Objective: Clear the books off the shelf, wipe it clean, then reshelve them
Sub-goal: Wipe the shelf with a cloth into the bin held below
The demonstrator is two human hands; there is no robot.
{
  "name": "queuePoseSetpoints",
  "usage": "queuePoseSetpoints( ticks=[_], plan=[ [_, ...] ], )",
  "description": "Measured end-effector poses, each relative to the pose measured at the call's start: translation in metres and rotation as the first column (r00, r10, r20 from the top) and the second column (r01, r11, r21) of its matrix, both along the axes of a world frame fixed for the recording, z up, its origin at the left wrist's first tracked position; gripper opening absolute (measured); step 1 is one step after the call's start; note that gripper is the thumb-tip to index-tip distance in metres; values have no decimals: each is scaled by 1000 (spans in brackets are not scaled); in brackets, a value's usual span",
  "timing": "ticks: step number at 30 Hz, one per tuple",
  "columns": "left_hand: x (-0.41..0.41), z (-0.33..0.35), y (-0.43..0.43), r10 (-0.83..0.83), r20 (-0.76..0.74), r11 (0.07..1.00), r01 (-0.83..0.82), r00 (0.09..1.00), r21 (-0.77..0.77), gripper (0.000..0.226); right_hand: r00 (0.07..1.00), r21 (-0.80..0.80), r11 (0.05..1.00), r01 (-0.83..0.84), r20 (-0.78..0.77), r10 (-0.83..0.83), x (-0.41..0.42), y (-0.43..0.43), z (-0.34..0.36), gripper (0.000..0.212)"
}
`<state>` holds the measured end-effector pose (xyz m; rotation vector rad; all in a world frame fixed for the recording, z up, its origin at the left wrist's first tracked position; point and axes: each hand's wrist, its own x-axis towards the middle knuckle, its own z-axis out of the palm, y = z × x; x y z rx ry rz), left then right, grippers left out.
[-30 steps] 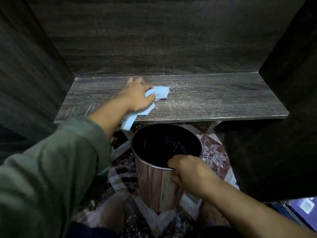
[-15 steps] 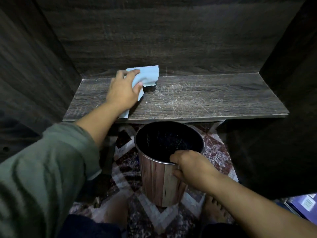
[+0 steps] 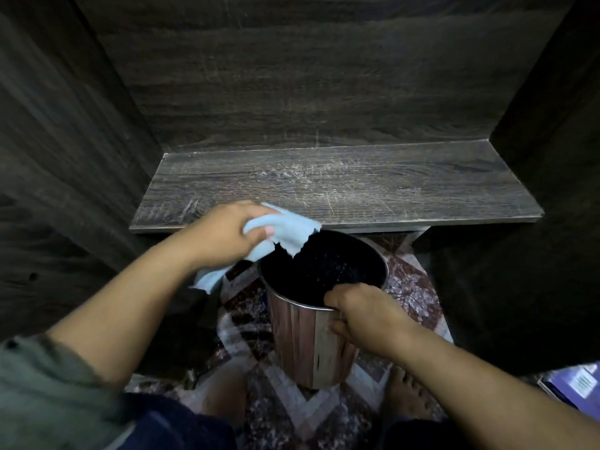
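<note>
The dark wood-grain shelf lies bare, with pale dust streaks across its middle. My left hand grips a light blue cloth at the shelf's front edge, and the cloth's ragged end hangs over the mouth of a wood-patterned bin. My right hand holds the bin's near rim, fingers hooked inside. The bin stands just below the shelf front. A purple book shows at the lower right edge.
Dark cabinet walls close in the shelf at left, right and back. A patterned rug covers the floor under the bin. A bare foot rests near the bin's base.
My left hand has pulled the cloth from the back left of the shelf forward to its front edge, over the bin's mouth. The right hand stays on the bin's rim.
</note>
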<state>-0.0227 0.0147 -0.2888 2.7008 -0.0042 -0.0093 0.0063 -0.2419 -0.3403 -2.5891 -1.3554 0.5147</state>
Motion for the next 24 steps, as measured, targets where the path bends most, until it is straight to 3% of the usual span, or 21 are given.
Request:
queuePoseSetpoints(
  ticks=[3, 5, 7, 10, 12, 14, 15, 17, 19, 21, 24],
  plan=[
    [0, -1, -6, 259, 239, 966, -250, 936, -69, 43, 1000, -6, 1000, -8, 11, 8, -1, 1, 0, 19],
    [4, -6, -9, 381, 233, 925, -370, 895, -90, 46, 1000, -4, 1000, -8, 14, 8, -2, 4, 0, 18],
    [1, -16, -15, 396, 164, 918, -391, 903, -61, 46, 1000, -5, 1000, -8, 20, 8, -2, 5, 0, 18],
    [-7, -21, -21, 270, 69, 961, -273, 960, 34, 36, 1000, 4, 1000, -12, 17, 12, -2, 6, -1, 18],
    [-10, 1, -18, 195, -106, 975, -181, 975, 127, 23, 1000, 3, 1000, -21, 21, 21, -2, 6, -2, 19],
    [-17, 19, -13, 158, -266, 984, -130, 951, 119, 16, 999, 8, 1000, -24, 28, 24, -3, 5, -3, 20],
    [-20, 22, -10, 156, -246, 987, -140, 957, 80, 16, 999, 14, 1000, -23, 29, 22, -3, 4, -4, 18],
    [-26, 15, -10, 191, -25, 981, -190, 981, 34, 15, 999, 23, 1000, -21, 31, 20, -3, 3, -5, 16],
    [-25, 3, -17, 223, 184, 975, -222, 957, -26, 33, 999, 28, 999, -21, 36, 20, -3, 3, -5, 15],
    [-20, -7, -21, 236, 207, 972, -227, 949, -66, 40, 999, 31, 999, -22, 32, 21, -3, 4, -4, 14],
    [-16, -17, -24, 237, 74, 971, -238, 969, 11, 38, 999, 29, 999, -22, 23, 21, -3, 8, -3, 16]
  ],
)
